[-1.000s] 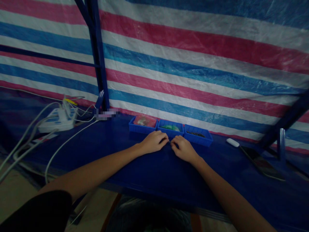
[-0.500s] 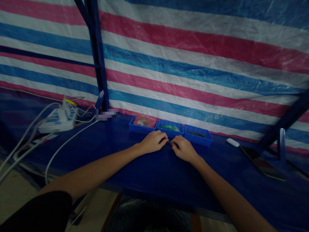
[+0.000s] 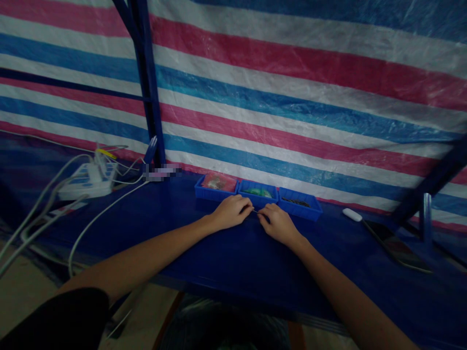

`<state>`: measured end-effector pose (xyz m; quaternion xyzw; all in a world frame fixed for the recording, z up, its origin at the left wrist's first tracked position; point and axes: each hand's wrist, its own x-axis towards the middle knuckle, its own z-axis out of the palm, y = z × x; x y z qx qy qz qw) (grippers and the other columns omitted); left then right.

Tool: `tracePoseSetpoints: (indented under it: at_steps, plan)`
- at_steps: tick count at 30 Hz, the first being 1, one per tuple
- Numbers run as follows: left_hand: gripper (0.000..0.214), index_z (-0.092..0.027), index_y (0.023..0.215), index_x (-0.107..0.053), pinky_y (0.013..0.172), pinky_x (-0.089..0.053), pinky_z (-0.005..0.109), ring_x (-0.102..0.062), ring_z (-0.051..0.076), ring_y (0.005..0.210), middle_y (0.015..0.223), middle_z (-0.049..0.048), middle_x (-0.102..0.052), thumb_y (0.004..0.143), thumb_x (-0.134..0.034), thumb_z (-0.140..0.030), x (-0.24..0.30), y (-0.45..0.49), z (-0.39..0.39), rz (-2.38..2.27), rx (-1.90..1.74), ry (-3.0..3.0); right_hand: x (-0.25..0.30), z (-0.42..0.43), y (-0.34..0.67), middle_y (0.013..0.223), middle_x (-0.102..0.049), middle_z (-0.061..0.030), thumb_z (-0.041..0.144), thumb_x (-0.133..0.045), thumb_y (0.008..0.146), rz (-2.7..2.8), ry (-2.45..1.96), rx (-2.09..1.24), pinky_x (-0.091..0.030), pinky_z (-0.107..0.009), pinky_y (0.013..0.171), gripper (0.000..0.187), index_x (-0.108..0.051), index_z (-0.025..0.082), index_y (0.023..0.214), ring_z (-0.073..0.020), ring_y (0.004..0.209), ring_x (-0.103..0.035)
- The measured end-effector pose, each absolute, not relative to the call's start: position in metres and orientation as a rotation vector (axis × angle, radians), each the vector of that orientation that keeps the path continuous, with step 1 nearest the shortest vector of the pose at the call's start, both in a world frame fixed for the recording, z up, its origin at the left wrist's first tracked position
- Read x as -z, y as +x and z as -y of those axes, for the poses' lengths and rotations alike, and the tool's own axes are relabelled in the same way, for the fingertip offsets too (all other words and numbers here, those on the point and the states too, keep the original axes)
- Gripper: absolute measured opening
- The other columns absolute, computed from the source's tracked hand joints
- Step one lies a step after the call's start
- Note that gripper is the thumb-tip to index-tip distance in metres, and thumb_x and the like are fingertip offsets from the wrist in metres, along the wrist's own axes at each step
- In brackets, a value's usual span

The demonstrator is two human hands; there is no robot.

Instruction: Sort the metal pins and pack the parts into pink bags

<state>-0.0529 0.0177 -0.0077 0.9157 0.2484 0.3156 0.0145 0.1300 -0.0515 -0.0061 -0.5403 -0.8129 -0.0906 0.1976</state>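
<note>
My left hand [image 3: 233,212] and my right hand [image 3: 277,222] face each other low over the blue table [image 3: 233,257]. Fingers of both are pinched on a thin, short rod-like piece [image 3: 256,211] that bridges the small gap between them. It is too small to name its kind. Just behind the hands, three blue trays stand in a row. The left tray [image 3: 213,195] holds a reddish plastic bag [image 3: 221,183], the middle tray [image 3: 255,198] a green bagged item [image 3: 260,193], and the right tray [image 3: 306,212] small dark thin pieces [image 3: 295,201].
A white power strip [image 3: 87,182] with several cables lies at the left. To the right are a small white oval object [image 3: 352,215] and a dark phone [image 3: 396,245]. Blue metal posts [image 3: 149,97] and a striped plastic sheet [image 3: 273,97] stand behind the table.
My hands have barely shifted. The left fingers have moved very slightly, and the thin piece between the fingertips lies at a slightly different angle.
</note>
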Motion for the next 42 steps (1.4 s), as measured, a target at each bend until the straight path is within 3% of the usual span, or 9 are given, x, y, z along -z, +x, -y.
tracePoseSetpoints:
  at_steps: [42]
  plan:
    - [0.016,-0.016,0.084,-0.059,0.073,-0.044,0.029,-0.057,0.016,0.078,0.08,0.0032,-0.063,0.09,-0.047,-0.025,-0.0006,-0.0563,-0.0183,-0.725,-1.068,2.814,0.0025,0.0549,0.127,0.088,-0.061,-0.006,0.026,-0.042,0.093,2.319,-1.58,0.218,-0.04,-0.027,0.081,0.025,-0.066,0.016,0.096,-0.0166,0.09,-0.054]
